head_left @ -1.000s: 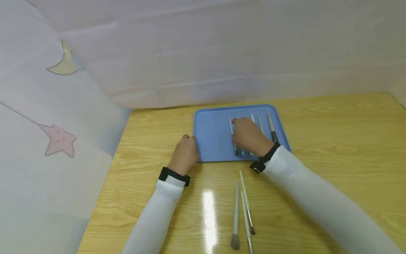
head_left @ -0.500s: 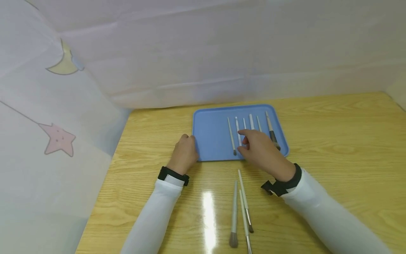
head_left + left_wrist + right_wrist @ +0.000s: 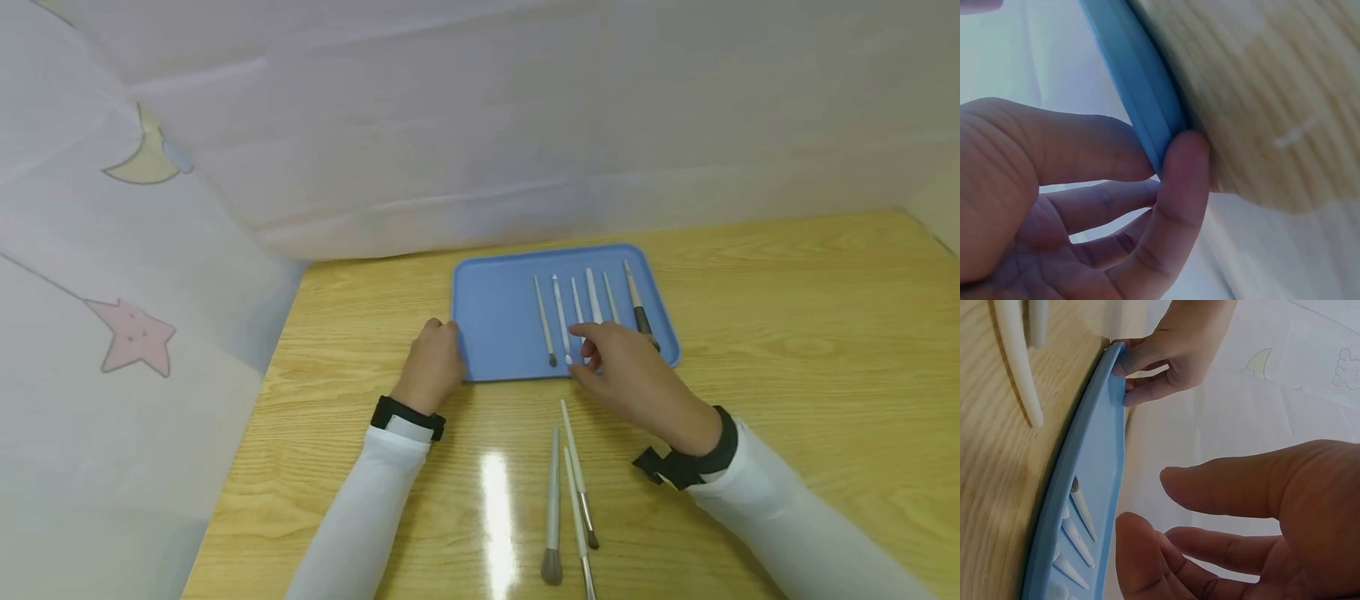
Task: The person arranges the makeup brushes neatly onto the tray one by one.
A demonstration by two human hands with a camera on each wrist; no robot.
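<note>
right hand [image 3: 633,379]: fingers loosely spread, empty | loose brushes [image 3: 570,492] at 7 o'clock, axes 12–6; nearer it | left hand [image 3: 435,367] pinches tray [image 3: 495,317] rim

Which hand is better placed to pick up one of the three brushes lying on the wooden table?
Likely the right hand: empty, fingers loose, nearer the three slim makeup brushes. The left hand pinches the blue plastic tray rim.

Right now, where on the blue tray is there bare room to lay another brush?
The tray is bare in its left third, between the rim that the left hand pinches and the leftmost brush. The right two thirds are crowded with six brushes in a row, the right hand hovering over their near ends.
</note>
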